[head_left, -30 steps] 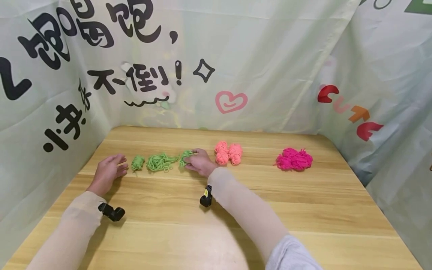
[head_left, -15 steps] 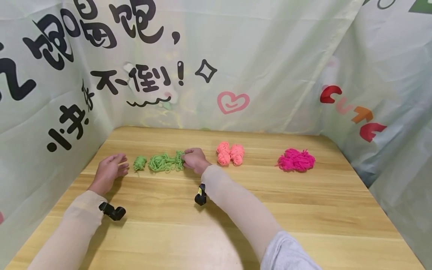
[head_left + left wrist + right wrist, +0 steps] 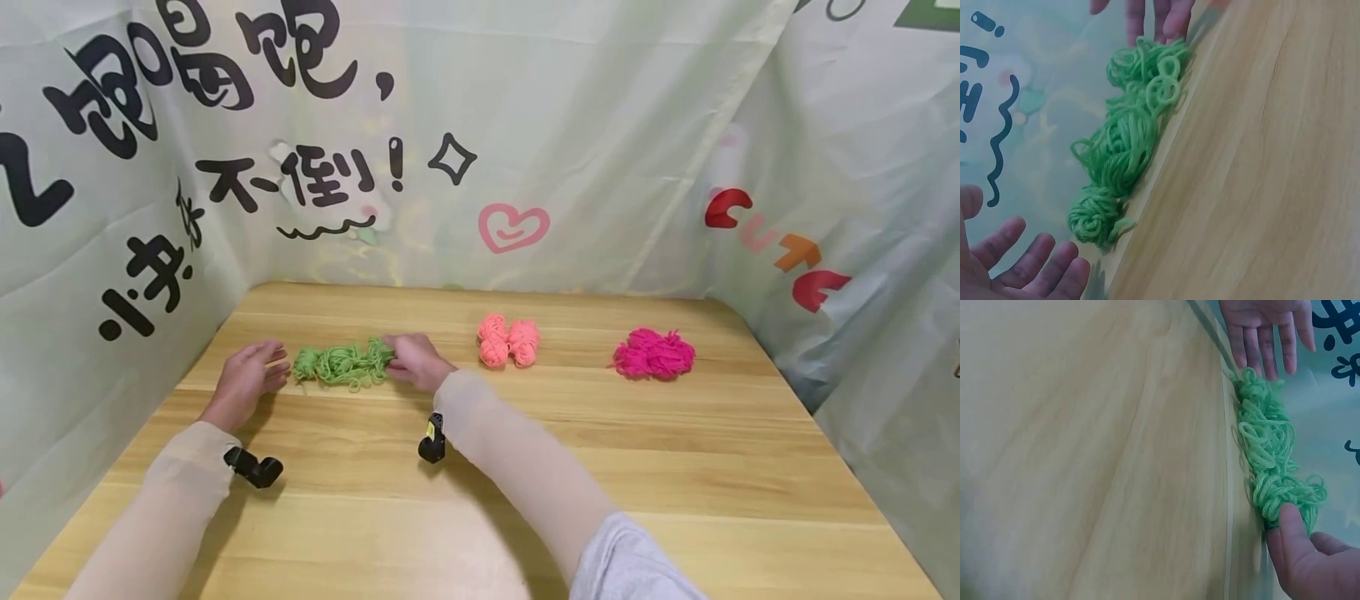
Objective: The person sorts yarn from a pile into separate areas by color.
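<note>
Green yarn lies in a joined row between my two hands: a small ball [image 3: 1094, 215] at the left end, a looser tangle [image 3: 341, 364] in the middle and another loose bundle [image 3: 1285, 495] at the right end. My left hand [image 3: 243, 379] rests at the left with its fingers spread and straight, close beside the small ball and holding nothing. Against the right end of the row, my right hand [image 3: 420, 362] touches the loose bundle with extended fingers and thumb. The fingers show straight in the left wrist view.
Coral yarn balls [image 3: 508, 340] sit right of my right hand. A magenta yarn bundle [image 3: 654, 354] lies farther right. The wooden table [image 3: 675, 450] is bordered by printed cloth curtains [image 3: 600, 167] at the back and sides.
My right hand has moved left with the right-hand green bundle, and the gaps between the green yarn pieces have closed. My left hand has stayed nearly still.
</note>
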`<state>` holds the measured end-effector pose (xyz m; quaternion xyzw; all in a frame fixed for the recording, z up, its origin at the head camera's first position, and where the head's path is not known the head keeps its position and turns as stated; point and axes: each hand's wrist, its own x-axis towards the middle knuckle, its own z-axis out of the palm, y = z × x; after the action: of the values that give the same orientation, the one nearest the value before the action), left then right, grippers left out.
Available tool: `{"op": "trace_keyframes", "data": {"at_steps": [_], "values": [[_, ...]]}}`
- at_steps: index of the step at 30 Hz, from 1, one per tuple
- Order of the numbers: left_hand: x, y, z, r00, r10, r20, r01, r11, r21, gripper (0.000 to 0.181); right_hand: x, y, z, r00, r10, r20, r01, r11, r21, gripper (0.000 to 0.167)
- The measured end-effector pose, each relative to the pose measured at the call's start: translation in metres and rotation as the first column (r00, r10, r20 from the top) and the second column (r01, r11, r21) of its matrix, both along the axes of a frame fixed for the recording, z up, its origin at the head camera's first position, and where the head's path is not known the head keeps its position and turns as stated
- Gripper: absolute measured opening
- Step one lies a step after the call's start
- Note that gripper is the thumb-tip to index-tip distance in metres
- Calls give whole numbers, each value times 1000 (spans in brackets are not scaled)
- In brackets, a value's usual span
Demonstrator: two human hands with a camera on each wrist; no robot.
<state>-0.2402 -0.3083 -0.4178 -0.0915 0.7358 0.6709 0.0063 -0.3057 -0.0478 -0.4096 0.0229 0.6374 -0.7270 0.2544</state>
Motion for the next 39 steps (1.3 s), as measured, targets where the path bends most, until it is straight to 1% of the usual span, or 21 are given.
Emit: {"op": "trace_keyframes", "data": {"at_steps": [2, 4, 8, 13, 17, 21, 25, 30, 33, 35, 39], "values": [[0, 1, 0, 1000, -2, 4, 2, 1000, 4, 73, 1, -3, 0, 1000, 11, 27, -10, 999, -35, 50], [0, 1, 1, 1000, -16, 10, 16, 1000, 1, 73, 3, -5, 0, 999, 24, 44, -20, 997, -69, 50], [-3, 1, 0, 998, -65, 27, 65, 998, -17, 74, 4, -8, 0, 997, 52, 60, -44, 992, -115, 49], [-8, 0, -3, 995, -94, 35, 94, 996, 5, 74, 5, -8, -1, 995, 88, 47, -82, 989, -121, 51], [-8, 0, -2, 994, -107, 35, 107, 994, -2, 77, 5, -8, -1, 994, 97, 42, -91, 988, -121, 55], [-8, -1, -1, 994, -104, 35, 105, 994, -9, 78, 5, -8, 0, 995, 92, 46, -86, 989, -119, 58], [-6, -2, 0, 994, -100, 31, 100, 995, -7, 79, 4, -5, 0, 995, 87, 49, -82, 991, -110, 57], [-2, -4, 0, 996, -91, 26, 90, 996, 4, 77, 2, 3, -1, 995, 93, 45, -90, 994, -69, 60], [1, -6, 1, 997, -82, 9, 82, 996, 23, 77, 2, 11, 0, 994, 105, 41, -103, 993, -51, 60], [3, -7, 1, 997, -78, -6, 78, 996, 49, 77, 3, 16, 1, 993, 114, 40, -112, 993, -49, 60], [9, -7, 2, 997, -71, -38, 74, 994, 75, 75, 4, 27, 5, 990, 135, 43, -133, 990, -57, 60]]}}
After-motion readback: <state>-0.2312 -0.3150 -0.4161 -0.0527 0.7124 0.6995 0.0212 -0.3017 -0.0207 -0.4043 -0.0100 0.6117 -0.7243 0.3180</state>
